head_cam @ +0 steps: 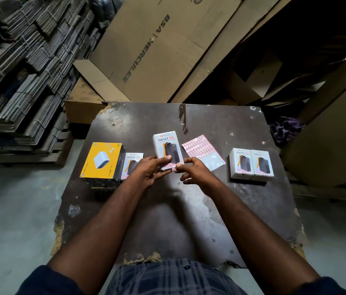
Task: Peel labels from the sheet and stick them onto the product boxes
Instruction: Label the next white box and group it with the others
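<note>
While left grip point(151, 169) holds box point(167, 146), right point(191, 169) pinches label point(173, 167).

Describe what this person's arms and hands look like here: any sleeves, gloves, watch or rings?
Both the left hand and the right hand are bare: no gloves, rings, watch or wristbands show. The forearms are uncovered too. The left sleeve and the right sleeve are dark navy, begin around the elbows, and look plain, with no visible markings.

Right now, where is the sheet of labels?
In the head view the label sheet lies flat on the dark table, right of centre, between the held Halley 20K box and the two Halley 20K boxes at the right.
</note>
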A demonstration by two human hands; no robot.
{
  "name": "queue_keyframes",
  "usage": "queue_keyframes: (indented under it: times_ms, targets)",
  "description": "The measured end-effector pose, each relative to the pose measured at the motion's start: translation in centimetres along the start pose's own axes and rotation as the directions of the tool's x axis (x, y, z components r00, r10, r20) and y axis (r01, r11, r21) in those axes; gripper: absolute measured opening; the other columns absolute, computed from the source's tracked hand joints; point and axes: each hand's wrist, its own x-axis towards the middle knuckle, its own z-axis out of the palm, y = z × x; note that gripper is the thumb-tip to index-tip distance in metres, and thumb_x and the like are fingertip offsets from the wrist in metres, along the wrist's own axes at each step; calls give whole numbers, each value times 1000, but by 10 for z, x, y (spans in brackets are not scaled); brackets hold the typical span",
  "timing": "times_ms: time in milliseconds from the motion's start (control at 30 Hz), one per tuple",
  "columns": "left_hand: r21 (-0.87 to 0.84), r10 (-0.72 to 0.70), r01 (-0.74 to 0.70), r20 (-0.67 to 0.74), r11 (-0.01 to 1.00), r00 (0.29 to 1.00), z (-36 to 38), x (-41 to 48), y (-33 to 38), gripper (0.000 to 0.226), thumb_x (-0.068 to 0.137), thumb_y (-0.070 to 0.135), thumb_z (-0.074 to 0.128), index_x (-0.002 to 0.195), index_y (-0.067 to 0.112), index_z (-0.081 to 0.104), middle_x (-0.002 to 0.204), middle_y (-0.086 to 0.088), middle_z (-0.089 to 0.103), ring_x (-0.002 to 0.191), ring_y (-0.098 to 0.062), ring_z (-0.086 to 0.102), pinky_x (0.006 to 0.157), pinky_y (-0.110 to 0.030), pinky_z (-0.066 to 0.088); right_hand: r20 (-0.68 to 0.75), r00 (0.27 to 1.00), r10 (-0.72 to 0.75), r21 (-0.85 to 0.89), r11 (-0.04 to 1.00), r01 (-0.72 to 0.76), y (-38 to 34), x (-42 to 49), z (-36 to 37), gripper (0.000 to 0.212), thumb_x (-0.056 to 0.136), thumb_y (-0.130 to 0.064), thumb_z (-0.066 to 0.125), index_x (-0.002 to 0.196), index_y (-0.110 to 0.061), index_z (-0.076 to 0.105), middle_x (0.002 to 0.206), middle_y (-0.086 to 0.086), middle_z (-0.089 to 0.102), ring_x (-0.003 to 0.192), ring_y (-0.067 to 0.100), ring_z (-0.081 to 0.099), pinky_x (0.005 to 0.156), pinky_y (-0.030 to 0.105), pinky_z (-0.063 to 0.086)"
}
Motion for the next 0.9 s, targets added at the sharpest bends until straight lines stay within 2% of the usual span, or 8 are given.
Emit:
queue_keyframes:
  times_ms: [167, 233, 300, 367, 467, 567, 733, 900]
  targets:
    - [2, -9, 9, -24, 1000, 1000, -2, -2, -1, 16, 85, -2, 70, 100, 0, 67, 83, -10, 75, 72, -18, 74, 58, -28, 60, -2, 1000, -4, -86, 996, 4, 10, -3, -6, 38, 95, -33, 65, 121, -12, 48, 103, 10, 70, 65, 13, 61, 63, 29, 49]
    - [12, -14, 15, -36, 1000, 999, -3, -1, 2, 17, 84, 0, 72, 101, 1, 66, 81, -8, 76, 72, -17, 74, 60, -28, 61, -91, 987, -130, -161, 980, 114, 13, -3, -5, 34, 93, -28, 68, 119, -15, 50, 112, 8, 64, 81, 17, 63, 69, 30, 49]
    - [48, -14, 17, -61, 999, 998, -5, -1, 4, 20, 84, 3, 74, 102, 3, 67, 78, -5, 76, 69, -15, 74, 60, -26, 61, -149, 917, -369, -375, 879, 293, 16, -3, -5, 37, 87, -22, 73, 119, -18, 54, 119, 3, 59, 97, 18, 60, 80, 31, 50]
    - [103, -10, 18, -75, 994, 997, -4, -3, 6, 22, 83, 9, 76, 103, 7, 67, 76, -1, 76, 69, -13, 72, 61, -25, 60, -70, 814, -577, -531, 712, 459, 15, -4, -5, 44, 81, -19, 76, 121, -18, 57, 126, 2, 54, 112, 16, 55, 90, 31, 48]
    - [179, -11, 22, -61, 984, 998, -3, -7, 8, 22, 83, 22, 78, 101, 12, 69, 81, 1, 76, 77, -13, 71, 66, -27, 58, 62, 717, -694, -574, 564, 594, 7, -9, -1, 43, 77, -19, 78, 117, -19, 63, 138, 6, 50, 133, 18, 44, 104, 30, 41]
    - [249, -19, 27, -36, 968, 999, -1, -10, 9, 27, 82, 34, 78, 101, 16, 71, 92, 1, 76, 86, -14, 70, 70, -33, 59, 30, 687, -726, -549, 563, 618, 3, -10, 3, 33, 80, -19, 78, 111, -20, 68, 140, 6, 52, 132, 16, 47, 101, 35, 47]
    - [341, 36, -36, 7, 939, 999, 3, -16, 10, 24, 88, 40, 70, 102, 21, 70, 92, 4, 74, 92, -17, 65, 95, -43, 51, -56, 672, -739, -465, 615, 637, -2, -9, 2, 22, 82, -16, 76, 103, -20, 75, 137, 2, 57, 125, 13, 55, 93, 37, 54]
    - [416, 164, -217, 160, 883, 973, 3, -22, 9, 32, 102, 35, 50, 129, 20, 59, 123, -9, 67, 101, -15, 63, 89, -35, 54, -87, 651, -754, -437, 616, 655, -9, -7, -2, 21, 79, -9, 77, 100, -14, 77, 135, 6, 58, 124, 15, 57, 92, 32, 56]
